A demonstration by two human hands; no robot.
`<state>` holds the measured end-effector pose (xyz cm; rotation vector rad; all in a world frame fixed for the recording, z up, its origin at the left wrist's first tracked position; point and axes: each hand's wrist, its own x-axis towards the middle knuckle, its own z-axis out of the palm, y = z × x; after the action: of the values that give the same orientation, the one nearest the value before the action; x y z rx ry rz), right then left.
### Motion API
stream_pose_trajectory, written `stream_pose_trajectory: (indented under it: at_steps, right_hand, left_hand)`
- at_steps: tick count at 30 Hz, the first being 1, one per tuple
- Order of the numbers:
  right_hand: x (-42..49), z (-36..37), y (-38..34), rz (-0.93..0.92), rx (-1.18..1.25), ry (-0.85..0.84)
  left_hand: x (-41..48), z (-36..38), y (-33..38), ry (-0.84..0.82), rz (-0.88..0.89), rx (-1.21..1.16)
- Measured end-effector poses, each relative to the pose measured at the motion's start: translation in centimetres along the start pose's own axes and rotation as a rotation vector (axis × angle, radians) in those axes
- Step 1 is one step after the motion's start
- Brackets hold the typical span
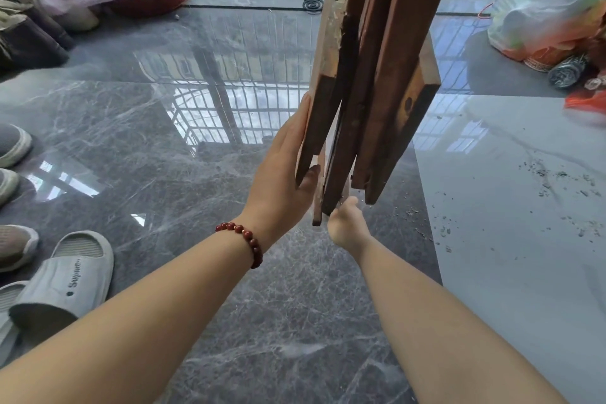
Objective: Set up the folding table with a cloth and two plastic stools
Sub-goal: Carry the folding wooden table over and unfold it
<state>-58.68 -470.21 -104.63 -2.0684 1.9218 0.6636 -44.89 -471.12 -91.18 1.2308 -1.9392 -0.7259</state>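
Early: folding desk (377, 75) folded, held above floor (196, 289). Left hand (282, 174) grasps its edge; right hand (346, 223) at leg end, grip unclear. Cloth, stools unseen.

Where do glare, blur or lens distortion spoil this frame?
Head view: window glare mirrors on the glossy floor behind the folded table; the orange object at the right edge is blurred; wide-angle bending curves the frame edges; left hand and right hand are sharp.
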Motion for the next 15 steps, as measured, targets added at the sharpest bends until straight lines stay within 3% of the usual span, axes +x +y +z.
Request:
stream_pose_trajectory:
  at_steps: [4,7,9,15]
  right_hand:
    - [-0.7,0.0,-0.2,-0.177,-0.325,-0.037]
    - [-1.1,-1.0,-0.7,-0.208,-0.57,-0.017]
    - [-1.4,-1.5,-0.7,-0.257,-0.583,0.006]
    - [-1.5,-1.5,-0.6,-0.174,-0.588,-0.066]
  left_hand:
    - [-0.3,0.0,-0.6,-0.025,-0.018,0.029]
    - [-0.6,0.2,-0.9,-0.035,-0.068,0.015]
    - [-0.8,0.4,-1.0,-0.047,-0.087,0.018]
    - [-1.4,0.5,-1.5,-0.097,-0.102,0.089]
